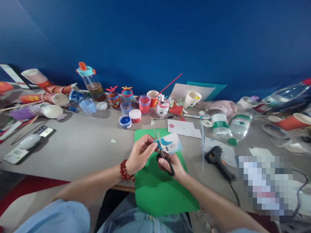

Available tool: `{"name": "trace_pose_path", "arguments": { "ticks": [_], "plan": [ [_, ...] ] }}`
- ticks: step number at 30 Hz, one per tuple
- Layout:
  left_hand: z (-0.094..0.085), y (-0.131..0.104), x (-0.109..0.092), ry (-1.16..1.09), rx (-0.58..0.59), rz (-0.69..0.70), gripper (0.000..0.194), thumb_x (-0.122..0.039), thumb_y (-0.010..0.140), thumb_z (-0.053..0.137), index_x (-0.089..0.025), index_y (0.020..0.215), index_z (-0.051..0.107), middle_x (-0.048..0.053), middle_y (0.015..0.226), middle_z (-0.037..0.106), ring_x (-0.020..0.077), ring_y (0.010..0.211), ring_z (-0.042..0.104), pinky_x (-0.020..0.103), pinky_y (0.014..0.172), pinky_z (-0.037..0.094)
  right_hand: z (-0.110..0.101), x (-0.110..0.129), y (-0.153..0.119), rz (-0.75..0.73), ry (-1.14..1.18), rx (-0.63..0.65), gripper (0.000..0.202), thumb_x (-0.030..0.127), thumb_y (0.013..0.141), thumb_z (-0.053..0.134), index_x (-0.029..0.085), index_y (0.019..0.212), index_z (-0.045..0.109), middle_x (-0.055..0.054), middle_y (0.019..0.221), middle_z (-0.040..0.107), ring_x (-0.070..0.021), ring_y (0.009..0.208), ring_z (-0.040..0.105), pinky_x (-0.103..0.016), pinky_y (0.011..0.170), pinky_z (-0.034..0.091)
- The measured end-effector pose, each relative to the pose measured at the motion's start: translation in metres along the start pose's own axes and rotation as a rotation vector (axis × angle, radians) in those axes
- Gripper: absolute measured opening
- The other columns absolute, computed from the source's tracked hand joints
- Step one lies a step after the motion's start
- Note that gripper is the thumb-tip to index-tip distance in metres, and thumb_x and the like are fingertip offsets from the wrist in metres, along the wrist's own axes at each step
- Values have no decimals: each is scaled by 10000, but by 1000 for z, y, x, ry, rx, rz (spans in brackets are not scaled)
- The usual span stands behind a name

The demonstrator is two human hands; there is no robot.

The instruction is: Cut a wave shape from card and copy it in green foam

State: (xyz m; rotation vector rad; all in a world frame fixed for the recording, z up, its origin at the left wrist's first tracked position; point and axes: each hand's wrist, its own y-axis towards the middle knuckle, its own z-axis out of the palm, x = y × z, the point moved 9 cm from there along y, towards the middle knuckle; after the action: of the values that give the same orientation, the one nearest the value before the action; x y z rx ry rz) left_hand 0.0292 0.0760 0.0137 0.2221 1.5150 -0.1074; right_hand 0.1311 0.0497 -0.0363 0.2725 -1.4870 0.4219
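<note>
My left hand (143,151) pinches the left edge of a white and blue piece of card (173,145) that has a barcode on it. In my right hand (175,164) is a pair of scissors (160,147) with black handles, fingers through the loops. The scissor blades point away from me and stand a little apart, with the card at them. Both hands are above a green sheet (159,191) at the table's front edge. A cut white card (183,128) with a red pattern lies just beyond.
Paint pots (125,121), decorated cups (114,101) and a drink bottle (91,84) line the back by the blue wall. To the right are clear bottles (220,124) and a black glue gun (220,163) with its cord. A phone (29,145) lies left.
</note>
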Motion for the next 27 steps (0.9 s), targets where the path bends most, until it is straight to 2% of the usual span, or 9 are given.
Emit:
{"name": "trace_pose_path", "arguments": {
  "ticks": [10, 20, 27],
  "plan": [
    [2, 1, 0, -3, 18, -1, 194, -335, 871, 544, -165, 779, 516, 5, 700, 572, 123, 660, 539, 254, 658, 435, -2, -8, 1, 15, 16, 15, 625, 674, 706, 609, 134, 1009, 523, 54, 515, 448, -86, 416, 388, -216, 412, 285],
    [5, 0, -2, -29, 19, -4, 221, -358, 861, 558, -165, 765, 510, 2, 693, 560, 121, 659, 528, 253, 655, 430, -4, -5, -1, -23, -7, -30, 576, 657, 733, 594, 144, 991, 545, 61, 509, 406, -73, 399, 333, -212, 398, 243],
    [5, 0, -1, -41, 23, 7, 210, -342, 869, 551, -163, 768, 505, 5, 703, 561, 122, 669, 528, 258, 668, 426, -7, -5, -1, -33, -68, -57, 515, 663, 748, 571, 153, 824, 565, 50, 482, 398, -84, 408, 347, -218, 401, 258]
  ]
}}
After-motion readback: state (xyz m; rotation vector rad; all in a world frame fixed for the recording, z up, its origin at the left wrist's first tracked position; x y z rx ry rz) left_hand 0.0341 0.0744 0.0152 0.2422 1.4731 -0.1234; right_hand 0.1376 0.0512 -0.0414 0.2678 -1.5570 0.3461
